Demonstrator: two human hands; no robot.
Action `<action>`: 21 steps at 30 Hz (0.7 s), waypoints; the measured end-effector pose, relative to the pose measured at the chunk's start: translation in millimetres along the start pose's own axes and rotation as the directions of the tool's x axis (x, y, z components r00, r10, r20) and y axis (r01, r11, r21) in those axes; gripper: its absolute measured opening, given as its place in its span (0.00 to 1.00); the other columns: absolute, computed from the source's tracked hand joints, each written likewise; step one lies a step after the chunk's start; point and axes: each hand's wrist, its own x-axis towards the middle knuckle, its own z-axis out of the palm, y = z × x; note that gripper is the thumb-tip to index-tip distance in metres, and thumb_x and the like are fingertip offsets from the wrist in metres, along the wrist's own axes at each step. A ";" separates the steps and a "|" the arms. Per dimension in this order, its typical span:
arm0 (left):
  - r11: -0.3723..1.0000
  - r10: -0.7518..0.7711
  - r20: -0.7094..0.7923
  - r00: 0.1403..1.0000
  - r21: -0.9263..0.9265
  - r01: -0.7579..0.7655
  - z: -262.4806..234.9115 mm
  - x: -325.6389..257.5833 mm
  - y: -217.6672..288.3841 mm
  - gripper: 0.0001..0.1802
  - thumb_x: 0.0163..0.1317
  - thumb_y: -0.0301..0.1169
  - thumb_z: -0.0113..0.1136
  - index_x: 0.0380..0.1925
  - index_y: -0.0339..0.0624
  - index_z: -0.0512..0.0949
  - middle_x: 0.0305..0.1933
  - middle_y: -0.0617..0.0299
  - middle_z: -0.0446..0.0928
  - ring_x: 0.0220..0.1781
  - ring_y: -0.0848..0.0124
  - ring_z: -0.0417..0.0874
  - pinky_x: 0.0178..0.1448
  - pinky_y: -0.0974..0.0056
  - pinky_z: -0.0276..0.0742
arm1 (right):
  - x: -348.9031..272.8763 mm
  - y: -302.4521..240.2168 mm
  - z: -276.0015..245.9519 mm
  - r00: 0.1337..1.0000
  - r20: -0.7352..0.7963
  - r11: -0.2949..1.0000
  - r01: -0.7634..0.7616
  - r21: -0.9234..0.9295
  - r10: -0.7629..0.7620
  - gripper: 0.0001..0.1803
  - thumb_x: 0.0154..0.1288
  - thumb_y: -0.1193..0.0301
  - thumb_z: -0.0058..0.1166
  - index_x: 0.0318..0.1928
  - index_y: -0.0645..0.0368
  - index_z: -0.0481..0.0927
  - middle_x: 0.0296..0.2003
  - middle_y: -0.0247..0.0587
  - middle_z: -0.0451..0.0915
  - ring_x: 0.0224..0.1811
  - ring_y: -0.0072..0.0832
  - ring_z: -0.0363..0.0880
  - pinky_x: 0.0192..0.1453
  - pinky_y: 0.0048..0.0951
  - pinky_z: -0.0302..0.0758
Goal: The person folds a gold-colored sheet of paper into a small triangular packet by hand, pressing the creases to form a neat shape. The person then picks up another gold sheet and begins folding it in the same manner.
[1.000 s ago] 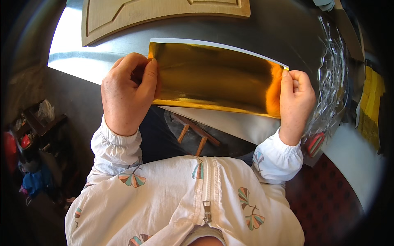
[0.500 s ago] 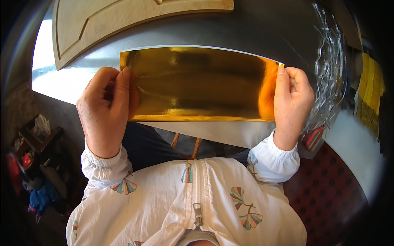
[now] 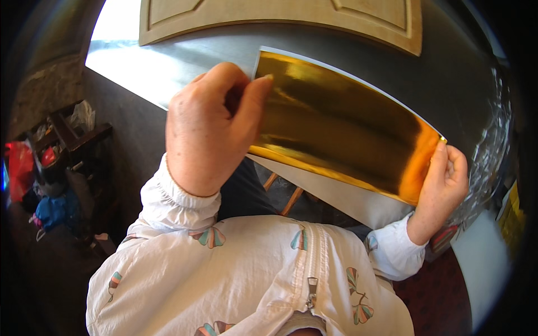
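"Head view: where's the gold sheet (image 3: 342, 120)?"
"Between the hands, over the bench (image 3: 185, 56). The right hand (image 3: 445, 182) pinches its right end."
"And the left hand (image 3: 207, 131)?"
"Its thumb (image 3: 253, 103) overlaps the left end; I can't tell whether those fingers (image 3: 223, 73) grip."

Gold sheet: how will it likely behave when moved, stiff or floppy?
The gold sheet is probably light, with the right hand pinching only its end. Its thin edge suggests floppiness. The glossy, mirror-like face may feel slippery.

Gold sheet (image 3: 342, 123) and wooden panel (image 3: 280, 12) suggest a workshop.
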 end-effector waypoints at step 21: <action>0.998 -0.046 0.092 0.995 0.034 0.043 -5.0 1.2 5.9 0.14 0.67 0.37 0.62 0.28 0.40 0.74 0.18 0.54 0.71 0.21 0.56 0.75 0.27 0.55 0.70 | 2.7 12.5 -8.8 0.999 0.036 0.993 -0.016 -0.120 0.021 0.09 0.75 0.72 0.53 0.42 0.68 0.77 0.33 0.37 0.81 0.35 0.18 0.78 0.40 0.21 0.77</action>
